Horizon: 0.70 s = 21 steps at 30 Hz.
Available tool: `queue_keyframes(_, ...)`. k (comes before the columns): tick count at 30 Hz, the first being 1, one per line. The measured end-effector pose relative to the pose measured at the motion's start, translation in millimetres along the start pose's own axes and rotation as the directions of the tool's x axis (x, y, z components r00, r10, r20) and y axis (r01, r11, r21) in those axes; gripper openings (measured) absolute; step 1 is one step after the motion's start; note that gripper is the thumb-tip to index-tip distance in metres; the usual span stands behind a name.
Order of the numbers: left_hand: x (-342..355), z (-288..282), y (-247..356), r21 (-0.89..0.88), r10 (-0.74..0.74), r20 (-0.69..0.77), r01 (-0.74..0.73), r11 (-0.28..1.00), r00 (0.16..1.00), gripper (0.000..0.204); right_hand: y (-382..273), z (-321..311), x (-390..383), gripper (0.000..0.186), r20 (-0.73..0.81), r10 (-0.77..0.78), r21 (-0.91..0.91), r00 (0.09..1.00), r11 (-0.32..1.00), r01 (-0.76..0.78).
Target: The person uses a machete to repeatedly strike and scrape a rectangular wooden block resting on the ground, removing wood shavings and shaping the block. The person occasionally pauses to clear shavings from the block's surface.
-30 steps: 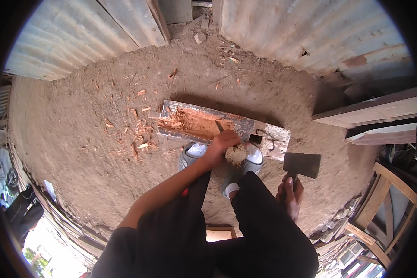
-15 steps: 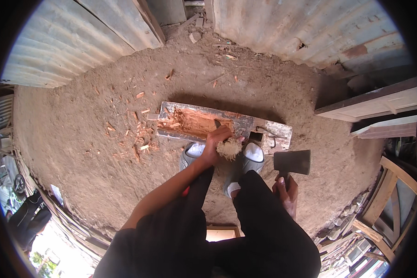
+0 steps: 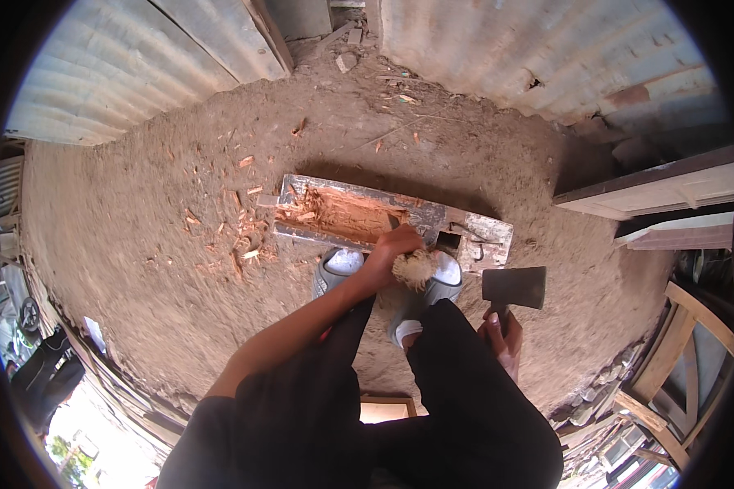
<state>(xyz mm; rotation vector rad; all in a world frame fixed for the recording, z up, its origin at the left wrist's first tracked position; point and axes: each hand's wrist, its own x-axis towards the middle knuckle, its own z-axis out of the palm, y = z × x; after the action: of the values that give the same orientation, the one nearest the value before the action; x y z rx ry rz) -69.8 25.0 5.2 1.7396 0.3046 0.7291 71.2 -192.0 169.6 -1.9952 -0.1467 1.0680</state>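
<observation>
A weathered wooden beam [image 3: 493, 236] lies crosswise on the dirt, with a long hollow of splintered orange wood [image 3: 342, 212] in it. My left hand [image 3: 391, 253] is closed on a chisel, its dark blade [image 3: 393, 221] pointing into the hollow and its frayed handle top [image 3: 413, 269] facing up. At the lower right, my right hand [image 3: 502, 342] grips a dark, square-headed mallet [image 3: 513, 287], held apart from the chisel. A dark square opening [image 3: 448, 240] and a bent metal piece [image 3: 477, 236] show at the beam's right part. My sandalled feet [image 3: 344, 262] are against its near side.
Wood chips [image 3: 249, 253] are scattered to the left. Corrugated metal sheets [image 3: 546, 41] stand along the far side. A panelled wooden door [image 3: 644, 187] lies at the right, above a wooden frame [image 3: 669, 359]. Piled boards and dark items [image 3: 49, 367] edge the left.
The mallet and my right hand have shifted a little leftward since a second ago. My left hand rose slightly up and left, then came back, still on the chisel.
</observation>
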Motion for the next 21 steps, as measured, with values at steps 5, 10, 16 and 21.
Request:
queue_keyframes(5,23,12,5,-0.042,0.149,-0.042,-0.15,0.988,0.988,0.022,5,-3,3,0.048,0.019,-0.015,-0.052,1.0,0.999,0.016)
queue_keyframes(10,20,14,-4,-0.004,0.076,-0.032,-0.076,0.997,0.997,0.027,3,-2,5,0.05,0.049,-0.035,-0.07,0.998,0.997,0.039)
queue_keyframes(16,13,8,9,0.011,0.076,-0.127,-0.075,0.997,0.989,0.022,7,-5,7,0.055,0.072,-0.047,-0.095,0.996,0.994,0.054)
queue_keyframes(21,14,1,11,0.051,0.03,-0.194,-0.021,0.998,0.98,0.025,1,-3,6,0.055,0.1,-0.028,-0.111,0.995,0.993,0.039)
